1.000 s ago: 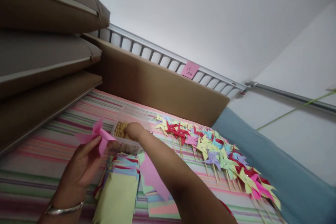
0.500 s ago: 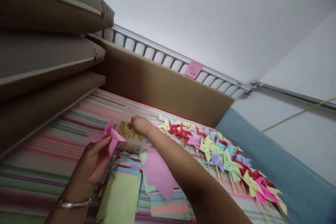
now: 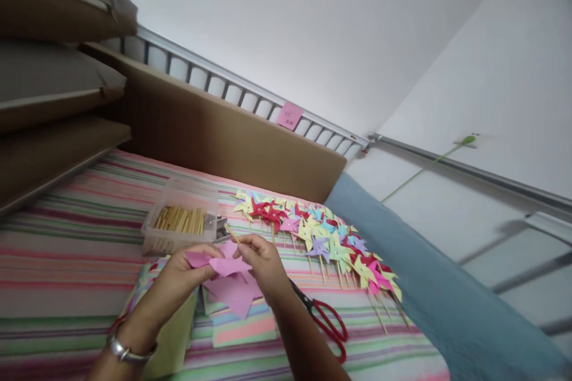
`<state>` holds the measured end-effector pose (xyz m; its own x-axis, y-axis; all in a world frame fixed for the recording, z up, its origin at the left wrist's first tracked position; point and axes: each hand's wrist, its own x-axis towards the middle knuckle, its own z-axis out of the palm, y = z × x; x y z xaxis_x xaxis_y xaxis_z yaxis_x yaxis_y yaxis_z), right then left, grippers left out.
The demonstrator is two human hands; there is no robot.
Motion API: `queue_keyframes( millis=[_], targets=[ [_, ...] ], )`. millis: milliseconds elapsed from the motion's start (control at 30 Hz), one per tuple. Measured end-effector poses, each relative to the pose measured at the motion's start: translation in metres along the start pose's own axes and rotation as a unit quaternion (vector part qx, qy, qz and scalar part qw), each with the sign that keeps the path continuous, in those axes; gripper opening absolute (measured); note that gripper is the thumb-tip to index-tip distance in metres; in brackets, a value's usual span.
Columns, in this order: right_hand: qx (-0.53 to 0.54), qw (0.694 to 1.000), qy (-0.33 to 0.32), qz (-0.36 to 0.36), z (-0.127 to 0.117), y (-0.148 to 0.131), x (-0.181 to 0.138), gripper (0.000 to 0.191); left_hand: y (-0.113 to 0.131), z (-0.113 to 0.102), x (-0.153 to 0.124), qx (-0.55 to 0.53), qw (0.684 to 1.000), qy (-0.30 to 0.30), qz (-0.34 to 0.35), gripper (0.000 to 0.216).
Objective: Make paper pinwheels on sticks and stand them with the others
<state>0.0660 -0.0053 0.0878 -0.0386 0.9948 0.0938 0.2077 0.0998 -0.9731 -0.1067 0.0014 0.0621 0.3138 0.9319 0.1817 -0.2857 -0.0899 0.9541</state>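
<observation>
One silver bracelet (image 3: 123, 350) circles the left wrist at lower left, beside pale yellow paper (image 3: 173, 342) stacked on the striped cloth (image 3: 67, 253). Loose coloured sheets (image 3: 245, 331) lie at bottom centre, and red-handled scissors (image 3: 329, 327) sit right of the right forearm, blades partly hidden. Just left of centre, the left hand (image 3: 181, 277) pinches folded pink paper (image 3: 227, 266) between thumb and fingers, above a flat pink sheet (image 3: 236, 299). The right hand (image 3: 264, 266), fingers closed, pinches a thin stick (image 3: 231, 233) just above that folded piece; the stick's long axis slants from upper left down to lower right, into the fingertips. The right hand is nearer the stick, the left nearer the folds; whether stick and paper touch, I cannot tell. Beyond, a clear plastic box (image 3: 192, 190) holds short sticks (image 3: 181, 220), paper pinwheels (image 3: 319, 245) lie in rows to the right, and a brown panel (image 3: 223, 137) stands behind.
</observation>
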Motion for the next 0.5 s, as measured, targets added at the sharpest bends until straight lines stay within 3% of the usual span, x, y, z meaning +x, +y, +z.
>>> queue_keyframes(
  millis=[133, 267, 500],
  targets=[
    [-0.037, 0.998, 0.042, -0.001, -0.021, -0.001, -0.026, 0.015, 0.003, 0.016, 0.000, 0.047, 0.998, -0.043, 0.029, 0.010],
    [-0.125, 0.985, 0.080, -0.089, -0.028, -0.010, -0.037, 0.013, 0.006, 0.019, 0.001, 0.076, 0.991, -0.052, 0.094, 0.007],
    [-0.127, 0.980, 0.049, -0.143, -0.021, -0.016, -0.041, 0.021, 0.012, 0.015, -0.002, 0.108, 0.975, -0.040, 0.188, 0.005]
  ],
)
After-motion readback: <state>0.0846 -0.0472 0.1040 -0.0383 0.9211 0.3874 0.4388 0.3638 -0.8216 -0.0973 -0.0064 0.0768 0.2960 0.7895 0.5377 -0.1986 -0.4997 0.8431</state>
